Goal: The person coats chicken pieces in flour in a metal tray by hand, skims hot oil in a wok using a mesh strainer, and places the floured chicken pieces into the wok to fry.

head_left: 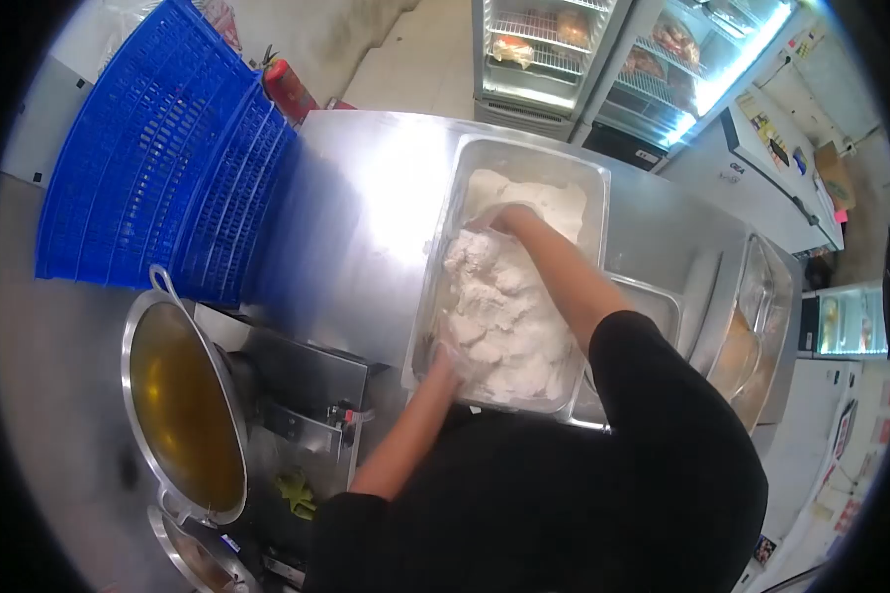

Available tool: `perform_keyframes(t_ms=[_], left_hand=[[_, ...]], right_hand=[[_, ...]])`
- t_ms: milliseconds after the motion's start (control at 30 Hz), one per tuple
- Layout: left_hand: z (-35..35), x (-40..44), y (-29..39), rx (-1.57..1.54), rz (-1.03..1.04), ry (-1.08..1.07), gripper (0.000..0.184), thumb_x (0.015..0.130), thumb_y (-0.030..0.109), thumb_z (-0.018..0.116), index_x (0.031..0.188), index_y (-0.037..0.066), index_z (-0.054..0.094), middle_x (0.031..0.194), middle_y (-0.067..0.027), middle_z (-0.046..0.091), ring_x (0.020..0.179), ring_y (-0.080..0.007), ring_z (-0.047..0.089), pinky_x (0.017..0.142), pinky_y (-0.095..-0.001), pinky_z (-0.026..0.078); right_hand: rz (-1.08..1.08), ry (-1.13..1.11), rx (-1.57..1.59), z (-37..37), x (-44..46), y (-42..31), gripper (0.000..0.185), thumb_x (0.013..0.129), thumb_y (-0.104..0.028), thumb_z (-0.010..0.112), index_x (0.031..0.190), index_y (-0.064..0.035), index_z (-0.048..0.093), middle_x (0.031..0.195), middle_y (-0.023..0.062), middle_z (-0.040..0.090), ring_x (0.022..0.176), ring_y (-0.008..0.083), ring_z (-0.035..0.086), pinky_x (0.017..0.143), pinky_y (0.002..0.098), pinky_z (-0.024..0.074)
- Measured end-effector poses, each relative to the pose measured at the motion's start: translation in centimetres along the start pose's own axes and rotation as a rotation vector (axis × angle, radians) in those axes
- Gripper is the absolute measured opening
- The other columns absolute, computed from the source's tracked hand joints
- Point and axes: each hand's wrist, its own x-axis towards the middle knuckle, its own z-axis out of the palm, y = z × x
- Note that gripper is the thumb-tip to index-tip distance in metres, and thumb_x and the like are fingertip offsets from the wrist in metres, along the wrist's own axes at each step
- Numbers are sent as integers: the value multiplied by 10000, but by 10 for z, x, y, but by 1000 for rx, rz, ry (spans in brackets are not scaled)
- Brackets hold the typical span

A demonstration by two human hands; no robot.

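Observation:
A deep rectangular metal tray (603, 203) on the steel table holds white flour (559, 203) at its far end and a heap of flour-coated pieces (504, 316) nearer to me. Toward the far left part of the tray, my right hand (494, 219) reaches into the flour beside the heap; its fingers are hidden. My left hand (452, 364) is at the tray's near left side, against the edge of the heap, and its fingers are blurred and partly covered by flour. Both hands seem to wear thin clear gloves.
Blue plastic baskets (158, 148) stand at the left, above a large wok of oil (183, 395). A smaller metal tray (653, 301) and a clear-sided container (752, 326) are at the right. A fire extinguisher (287, 89) and lit fridges (544, 49) stand beyond the table (366, 188).

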Motion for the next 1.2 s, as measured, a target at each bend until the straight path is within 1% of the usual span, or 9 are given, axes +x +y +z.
perform_keyframes(t_ms=[100,300,500,600,767,967,1033,1167,1200], left_hand=[[-22,59,-12,-195,68,-326,781,919,747,287,1495,224,359,1501,-122,382,1320,-370,424,1019,-666,345],[-36,123,-9,4,-136,-329,853,873,780,347,1518,222,322,1512,-89,382,1332,-343,424,1034,-625,342],[-34,149,12,399,73,-142,896,849,769,415,1545,222,277,1558,-111,317,1406,-314,313,1117,-569,232],[-39,134,20,532,129,79,884,848,753,455,1538,225,294,1512,-150,383,1341,-320,395,1089,-520,293],[-96,159,-7,1003,245,404,858,869,692,517,1510,148,345,1398,-174,496,1151,-305,543,908,-468,469],[-65,86,-20,586,127,68,756,900,692,443,1419,143,478,1368,-165,521,1194,-309,518,916,-454,479],[-44,82,-18,491,47,68,734,912,679,421,1394,131,497,1354,-176,534,1192,-318,534,933,-455,480],[8,34,-13,379,15,7,707,938,630,379,1369,84,506,1280,-177,593,1117,-332,607,949,-471,493],[-43,116,-31,229,-82,-156,703,950,604,341,1365,60,501,1239,-166,622,1055,-332,644,952,-487,505]], right_hand=[[-157,-56,37,37,36,50,541,963,-490,471,1394,-170,532,1433,126,509,1279,307,493,1072,384,376],[-433,-78,131,98,30,117,538,959,-462,502,1400,-155,529,1457,123,484,1315,286,456,1106,378,335],[-684,6,-8,83,-37,142,555,949,-457,535,1403,-137,525,1468,123,472,1336,270,432,1127,370,310],[-493,105,135,41,-120,97,615,937,-513,526,1367,-74,546,1438,171,486,1292,331,481,1079,386,375],[31,184,-33,26,-34,133,708,941,-613,417,1383,-69,520,1424,200,491,1308,346,464,1099,422,354],[128,415,231,148,71,163,800,938,-668,344,1458,-64,414,1510,220,375,1383,362,382,1132,408,308],[52,95,249,122,-10,118,816,943,-664,337,1513,-81,310,1545,218,317,1416,332,335,1159,396,258],[41,-19,628,168,-9,133,799,944,-629,379,1521,-84,291,1553,208,308,1420,324,330,1173,398,238],[23,-47,720,174,-1,134,796,944,-621,390,1523,-84,286,1555,205,305,1421,323,328,1177,399,233]])
